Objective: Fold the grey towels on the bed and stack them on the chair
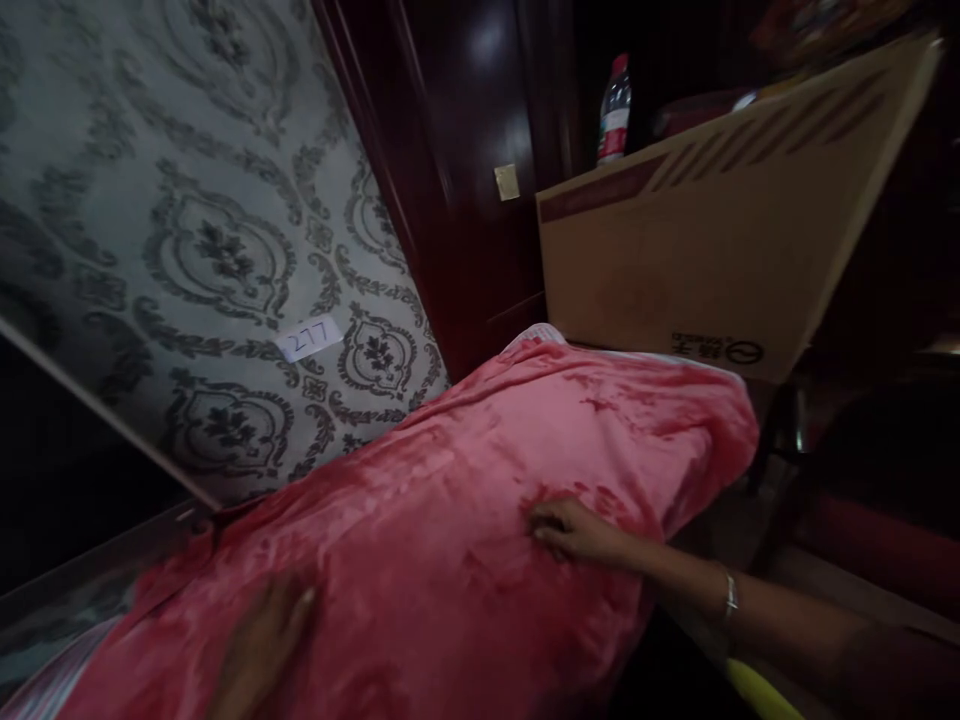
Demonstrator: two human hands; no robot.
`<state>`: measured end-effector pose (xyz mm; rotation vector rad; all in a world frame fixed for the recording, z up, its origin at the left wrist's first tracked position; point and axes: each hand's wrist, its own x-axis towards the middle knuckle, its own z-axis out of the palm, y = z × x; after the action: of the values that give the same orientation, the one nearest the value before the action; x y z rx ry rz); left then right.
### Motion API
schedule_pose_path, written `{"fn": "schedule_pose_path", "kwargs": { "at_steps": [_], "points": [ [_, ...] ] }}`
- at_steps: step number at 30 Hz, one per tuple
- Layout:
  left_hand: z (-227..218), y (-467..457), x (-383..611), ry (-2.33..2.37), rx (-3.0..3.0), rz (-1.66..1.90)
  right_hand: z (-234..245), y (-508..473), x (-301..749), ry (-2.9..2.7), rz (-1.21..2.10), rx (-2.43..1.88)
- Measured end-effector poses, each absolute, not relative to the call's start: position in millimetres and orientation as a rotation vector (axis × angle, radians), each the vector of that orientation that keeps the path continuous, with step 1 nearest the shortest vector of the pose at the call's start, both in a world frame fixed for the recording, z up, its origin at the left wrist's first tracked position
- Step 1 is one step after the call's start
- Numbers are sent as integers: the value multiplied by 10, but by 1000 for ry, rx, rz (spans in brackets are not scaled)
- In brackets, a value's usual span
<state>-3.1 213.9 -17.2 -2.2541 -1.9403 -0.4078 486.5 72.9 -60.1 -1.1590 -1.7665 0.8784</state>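
A pink-red plush blanket (420,540) is spread over a long surface in front of me, with soft creases and darker patches in its pile. My left hand (262,640) lies on it at the lower left, somewhat blurred, with the thumb apart from the fingers. Near the blanket's right side, my right hand (574,530) rests on the fabric with its fingers curled in. Whether cloth is caught between those fingers is hidden. A bracelet (730,594) circles my right wrist. Pale striped fabric (536,335) shows along the blanket's far edge.
Behind the blanket stands a large cardboard box (675,250), and a bottle with a red cap (615,115) is behind it. Patterned wallpaper (225,250) with a paper label reading 277 (309,339) runs along the left. A dark wooden panel (465,200) rises beyond.
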Motion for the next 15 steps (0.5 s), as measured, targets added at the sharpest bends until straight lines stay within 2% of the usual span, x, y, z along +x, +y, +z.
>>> {"fn": "schedule_pose_path", "kwargs": {
  "at_steps": [4, 8, 15],
  "points": [
    [-241, 2369, 1016, -1869, -2502, -263, -410, 941, 5381, -1654, 657, -1255],
    [-267, 2416, 1860, -1779, -2545, -196, -264, 1230, 6142, -1433, 441, -1658],
    [-516, 2333, 2313, -1592, -2429, -69, -250, 1122, 7582, -971, 16, -2118]
  ]
}}
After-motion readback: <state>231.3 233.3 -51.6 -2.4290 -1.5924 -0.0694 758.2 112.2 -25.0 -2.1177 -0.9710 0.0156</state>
